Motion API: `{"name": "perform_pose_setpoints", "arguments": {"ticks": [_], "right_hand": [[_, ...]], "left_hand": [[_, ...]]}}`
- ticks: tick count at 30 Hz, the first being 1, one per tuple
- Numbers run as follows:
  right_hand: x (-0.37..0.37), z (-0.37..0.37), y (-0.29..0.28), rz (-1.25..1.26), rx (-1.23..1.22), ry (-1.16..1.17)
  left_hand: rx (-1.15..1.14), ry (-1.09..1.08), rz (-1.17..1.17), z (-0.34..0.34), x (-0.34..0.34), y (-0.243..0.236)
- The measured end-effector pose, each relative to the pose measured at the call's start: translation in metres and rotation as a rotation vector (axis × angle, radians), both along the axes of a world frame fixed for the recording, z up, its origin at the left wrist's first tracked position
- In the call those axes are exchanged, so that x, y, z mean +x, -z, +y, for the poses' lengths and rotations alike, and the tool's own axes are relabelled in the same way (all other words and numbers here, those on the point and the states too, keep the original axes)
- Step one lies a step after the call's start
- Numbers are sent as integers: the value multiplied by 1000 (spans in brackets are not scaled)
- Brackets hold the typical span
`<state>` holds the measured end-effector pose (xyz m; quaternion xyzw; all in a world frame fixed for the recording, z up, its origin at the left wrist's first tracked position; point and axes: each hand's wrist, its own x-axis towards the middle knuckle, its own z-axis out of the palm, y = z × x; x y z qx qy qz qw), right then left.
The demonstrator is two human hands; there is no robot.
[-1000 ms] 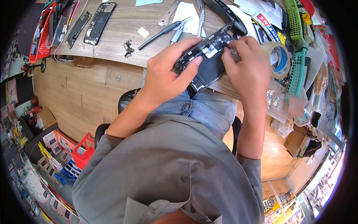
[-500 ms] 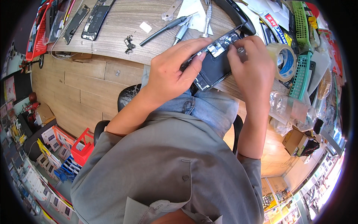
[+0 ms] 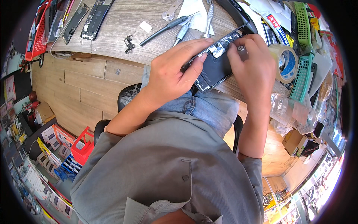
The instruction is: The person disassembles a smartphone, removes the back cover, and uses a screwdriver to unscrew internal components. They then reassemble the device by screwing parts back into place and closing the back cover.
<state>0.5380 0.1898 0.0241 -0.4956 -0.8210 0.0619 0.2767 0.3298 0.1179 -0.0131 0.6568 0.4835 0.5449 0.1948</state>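
My left hand (image 3: 173, 69) is closed around the long edge of an opened phone (image 3: 213, 71), its thumb pressing on the inner side. The phone is tilted over the table's near edge; a black battery and silver parts and connectors show inside. My right hand (image 3: 255, 59) is closed at the phone's upper right, fingertips pinched by the exposed parts. A small tool with a round silver end (image 3: 241, 48) shows between its fingers; the rest of it is hidden. Just beyond the hands lie a dark pen-shaped screwdriver (image 3: 164, 31) and a grey-handled tool (image 3: 182, 34).
Left on the wooden table (image 3: 112, 22) are two phone bodies, one an opened phone (image 3: 97, 20), and a small loose metal part (image 3: 129, 44). At right stand a tape roll (image 3: 286, 63), a teal basket (image 3: 301, 78) and a green basket (image 3: 302, 26). A black curved device (image 3: 236, 13) lies behind the phone.
The fingers of my right hand and the silver-ended tool have shifted slightly. My left hand and the phone stay almost where they were.
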Motion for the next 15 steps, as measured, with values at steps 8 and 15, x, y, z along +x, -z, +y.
{"name": "perform_pose_setpoints", "arguments": {"ticks": [8,15], "right_hand": [[-2,3,-1,-1,26,21],[-2,2,-1,-6,14,45]], "left_hand": [[22,9,13,2,0,-2],[-15,31,17,-1,-1,-4]]}}
